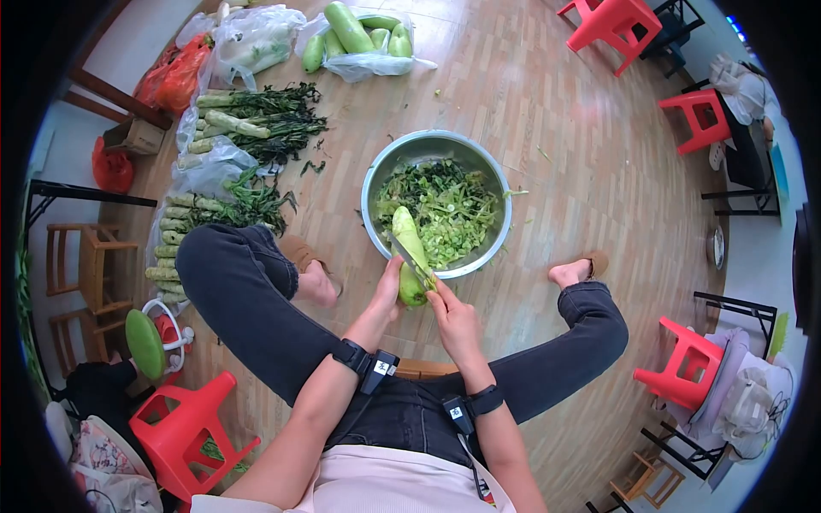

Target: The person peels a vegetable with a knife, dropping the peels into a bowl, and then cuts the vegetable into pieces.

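Note:
My left hand (pixel 387 291) is wrapped round a partly peeled green gourd (pixel 405 229), held tilted over the near rim of a metal basin (pixel 371 224). The gourd's upper part is pale and bare; its lower end keeps the darker green skin. In my right hand (pixel 458 323) is a knife (pixel 409 260), its blade lying slantwise across the gourd. Inside the basin are chopped leaves (pixel 419 184) and pale green peelings (pixel 457 235). My fingers hide the knife's handle.
Bundles of leafy stems (pixel 256 120) lie on plastic at the left, and more gourds (pixel 349 30) sit in a clear bag at the back. Red plastic stools (pixel 192 432) stand on both sides. My bent legs flank the basin on the wooden floor (pixel 530 214).

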Demonstrator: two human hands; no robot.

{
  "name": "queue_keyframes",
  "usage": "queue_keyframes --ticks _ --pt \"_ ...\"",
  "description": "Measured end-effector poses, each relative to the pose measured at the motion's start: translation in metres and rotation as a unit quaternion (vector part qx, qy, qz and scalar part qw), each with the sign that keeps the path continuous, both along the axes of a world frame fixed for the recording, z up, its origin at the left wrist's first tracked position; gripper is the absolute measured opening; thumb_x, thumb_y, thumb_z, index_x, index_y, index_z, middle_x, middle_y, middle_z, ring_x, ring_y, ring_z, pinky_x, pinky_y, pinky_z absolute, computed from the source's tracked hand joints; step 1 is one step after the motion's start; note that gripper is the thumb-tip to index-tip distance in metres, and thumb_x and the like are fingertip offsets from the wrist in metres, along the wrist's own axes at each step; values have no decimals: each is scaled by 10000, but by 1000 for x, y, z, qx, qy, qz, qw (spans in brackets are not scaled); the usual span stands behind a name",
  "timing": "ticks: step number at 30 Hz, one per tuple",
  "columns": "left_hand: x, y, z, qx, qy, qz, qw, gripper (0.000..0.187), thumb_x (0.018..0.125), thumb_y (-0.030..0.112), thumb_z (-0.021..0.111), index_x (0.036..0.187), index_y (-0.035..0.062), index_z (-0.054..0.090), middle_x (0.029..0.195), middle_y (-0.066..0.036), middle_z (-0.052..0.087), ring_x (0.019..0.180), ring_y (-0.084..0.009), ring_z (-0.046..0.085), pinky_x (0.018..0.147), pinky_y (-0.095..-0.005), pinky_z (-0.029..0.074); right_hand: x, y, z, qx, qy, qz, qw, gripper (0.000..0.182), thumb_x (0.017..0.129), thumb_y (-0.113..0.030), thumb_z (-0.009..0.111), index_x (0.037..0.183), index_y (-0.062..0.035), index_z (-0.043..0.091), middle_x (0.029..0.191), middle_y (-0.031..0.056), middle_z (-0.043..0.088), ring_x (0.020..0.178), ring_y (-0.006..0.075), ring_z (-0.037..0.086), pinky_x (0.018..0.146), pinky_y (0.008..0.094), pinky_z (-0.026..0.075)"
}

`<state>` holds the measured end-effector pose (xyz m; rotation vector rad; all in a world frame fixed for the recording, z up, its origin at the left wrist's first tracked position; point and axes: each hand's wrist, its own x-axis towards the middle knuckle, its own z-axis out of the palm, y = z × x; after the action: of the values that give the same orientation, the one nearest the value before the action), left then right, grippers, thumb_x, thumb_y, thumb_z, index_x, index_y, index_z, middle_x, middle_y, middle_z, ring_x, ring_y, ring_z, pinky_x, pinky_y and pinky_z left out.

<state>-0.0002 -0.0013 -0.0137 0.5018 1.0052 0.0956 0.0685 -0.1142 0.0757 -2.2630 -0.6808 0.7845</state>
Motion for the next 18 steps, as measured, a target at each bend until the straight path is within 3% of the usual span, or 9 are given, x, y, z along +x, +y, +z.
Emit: queue_keyframes --ticks 5,8,10,11,12,13,14,16,18 --pt "1 3 12 -28 8 -7 1000 547 892 508 255 1214 98 419 1085 -68 548 984 -178 545 785 -374 464 -1 4 -5 -11 -28 15 999 330 858 -327 517 1156 -190 552 547 137 519 474 235 533 488 332 402" --pt "1 1 9 -17 28 1 999 520 889 494 295 1185 93 442 1045 -63 568 923 -175 573 758 -362 478 3 6 -10 -17 9 1 1000 330 860 -366 479 1169 -268 534 555 134 557 571 303 591 499 375 446" --pt "1 -5 1 -6 18 -9 1000 502 886 481 323 1166 85 456 1014 -65 580 885 -177 587 742 -354 486 7 11 -13 -17 2 6 1000 352 873 -348 478 1173 -172 533 591 100 601 549 279 595 515 357 456" --pt "0 -7 -3 7 8 -18 1000 486 883 469 351 1146 78 470 983 -68 593 848 -178 601 725 -347 494 8 9 -34 -16 3 5 1000 352 873 -348 478 1173 -172 533 591 100 601 549 279 595 515 357 456" --pt "1 -9 2 10 10 -18 1000 486 883 469 351 1146 78 470 983 -68 593 848 -178 601 725 -347 494 12 4 -72 74 74 -50 993 356 883 -353 469 1138 -118 550 576 73 589 498 230 563 476 326 437" --pt "3 -11 9 -16 -10 -9 1000 472 881 456 370 1128 69 480 952 -73 600 815 -181 607 710 -341 499 17 15 -63 165 145 -102 970 377 893 -358 460 1103 -64 567 561 46 577 446 180 530 437 294 419" --pt "3 -9 13 -44 -30 1 999 459 879 444 388 1109 60 490 921 -78 608 782 -183 614 695 -336 505 28 6 -47 97 339 -152 923 394 907 -356 445 1064 -13 560 530 -10 489 398 72 412 365 216 325" --pt "2 -5 11 -44 -55 1 998 461 878 436 401 1105 44 488 915 -90 606 785 -186 610 691 -351 511 33 -2 -42 136 436 -201 866 359 913 -338 438 1107 -48 522 494 -31 393 376 32 326 341 179 239" --pt "6 -2 8 -45 -53 9 998 467 877 435 407 1102 34 486 897 -89 604 773 -188 608 678 -362 519 36 -9 -38 135 442 -209 862 368 915 -318 439 1155 -43 481 497 -35 391 380 34 327 344 182 245"
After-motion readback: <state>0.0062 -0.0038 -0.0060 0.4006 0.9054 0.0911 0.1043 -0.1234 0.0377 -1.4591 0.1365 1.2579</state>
